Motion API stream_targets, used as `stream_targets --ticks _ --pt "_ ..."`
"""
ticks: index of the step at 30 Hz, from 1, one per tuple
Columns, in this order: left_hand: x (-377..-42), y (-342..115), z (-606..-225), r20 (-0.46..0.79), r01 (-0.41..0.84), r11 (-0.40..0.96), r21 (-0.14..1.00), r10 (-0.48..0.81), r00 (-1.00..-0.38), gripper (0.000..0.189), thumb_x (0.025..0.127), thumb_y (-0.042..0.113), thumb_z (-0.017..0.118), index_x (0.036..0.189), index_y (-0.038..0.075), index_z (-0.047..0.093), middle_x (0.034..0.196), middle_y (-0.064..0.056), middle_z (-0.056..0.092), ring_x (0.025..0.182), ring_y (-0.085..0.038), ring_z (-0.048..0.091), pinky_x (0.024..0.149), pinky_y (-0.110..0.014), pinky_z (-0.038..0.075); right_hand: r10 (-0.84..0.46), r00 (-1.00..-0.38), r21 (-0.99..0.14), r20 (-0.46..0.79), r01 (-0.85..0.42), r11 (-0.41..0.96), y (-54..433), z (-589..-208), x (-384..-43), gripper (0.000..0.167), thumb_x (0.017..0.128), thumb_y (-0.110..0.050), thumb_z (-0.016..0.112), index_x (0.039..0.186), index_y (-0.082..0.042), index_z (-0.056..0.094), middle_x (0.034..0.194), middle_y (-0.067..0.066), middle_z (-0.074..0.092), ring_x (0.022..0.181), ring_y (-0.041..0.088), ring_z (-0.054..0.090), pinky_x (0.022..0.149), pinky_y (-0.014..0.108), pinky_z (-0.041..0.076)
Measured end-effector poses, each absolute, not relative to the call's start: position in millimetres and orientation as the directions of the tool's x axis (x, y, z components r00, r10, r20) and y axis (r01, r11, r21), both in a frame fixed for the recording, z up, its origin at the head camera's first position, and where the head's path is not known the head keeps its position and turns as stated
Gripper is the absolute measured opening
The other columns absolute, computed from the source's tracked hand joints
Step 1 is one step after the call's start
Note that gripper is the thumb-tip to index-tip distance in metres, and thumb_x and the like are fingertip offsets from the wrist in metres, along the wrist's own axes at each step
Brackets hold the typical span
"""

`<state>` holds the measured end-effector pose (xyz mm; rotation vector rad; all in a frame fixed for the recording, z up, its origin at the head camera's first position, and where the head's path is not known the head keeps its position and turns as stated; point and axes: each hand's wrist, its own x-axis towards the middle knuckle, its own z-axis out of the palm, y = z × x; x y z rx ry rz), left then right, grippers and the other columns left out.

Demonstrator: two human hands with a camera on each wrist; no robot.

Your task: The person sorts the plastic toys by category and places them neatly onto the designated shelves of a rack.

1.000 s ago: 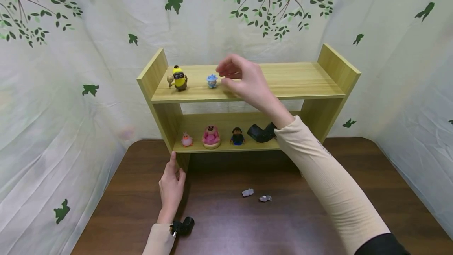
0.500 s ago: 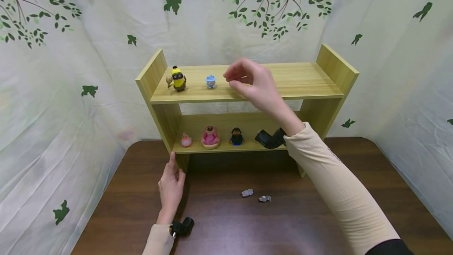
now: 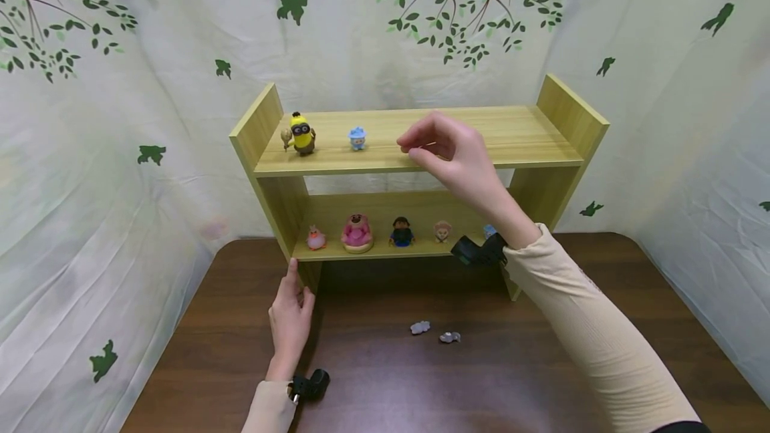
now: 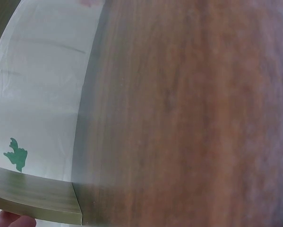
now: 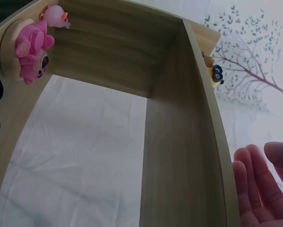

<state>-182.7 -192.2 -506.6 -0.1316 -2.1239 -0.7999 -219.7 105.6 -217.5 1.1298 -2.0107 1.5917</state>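
Observation:
Over the upper board of the light wooden shelf (image 3: 415, 168), my right hand (image 3: 460, 156) hovers with bent fingers, thumb and index tip close together. Nothing shows between its fingers in the right wrist view. To its left stands a small blue-hatted figure (image 3: 357, 138), and farther left a yellow minion figure (image 3: 303, 135). My left hand (image 3: 290, 319) reaches up from the table, its straight index finger touching the shelf's lower left corner. In the left wrist view only fingertips (image 4: 23, 221) show, by the shelf panel (image 4: 35, 194).
On the lower board stand a pink bird (image 3: 315, 238), a pink bear (image 3: 357, 233), a dark-clothed figure (image 3: 402, 232), a small tan figure (image 3: 442, 231) and a blue figure (image 3: 490, 230) partly behind the black wrist camera (image 3: 478, 250). Two small silvery pieces (image 3: 420, 327) lie on the brown table (image 3: 385, 386).
My right hand has moved right and slightly down, away from the blue-hatted figure, which stays standing. Its forearm uncovers the tan and blue figures below. My left hand stays in place.

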Motion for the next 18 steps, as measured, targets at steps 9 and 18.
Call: stream_targets --ticks 9,18 --pt "-183 -193 -507 0.747 0.354 0.788 0.504 -0.191 -0.637 0.089 0.081 -0.013 0.057 0.151 0.032 0.026 0.079 -0.011 0.047 0.061 -0.017 0.039 0.052 -0.037 0.035 -0.372 -0.593 -0.635 0.714 -0.772 0.01 114 -223 -213 0.013 0.087 0.008 0.061 0.1 0.007 0.063 0.101 0.015 0.064 0.092 0.025 0.062 0.08 0.033 0.051" --pt "-183 -192 -507 0.746 0.355 0.787 0.505 -0.192 -0.638 0.089 0.081 -0.014 0.056 0.151 0.031 0.027 0.077 -0.011 0.045 0.061 -0.017 0.037 0.053 -0.038 0.034 -0.383 -0.575 -0.618 0.723 -0.786 0.013 121 -231 -204 0.013 0.088 0.007 0.06 0.101 0.005 0.063 0.102 0.012 0.065 0.095 0.025 0.062 0.084 0.035 0.049"
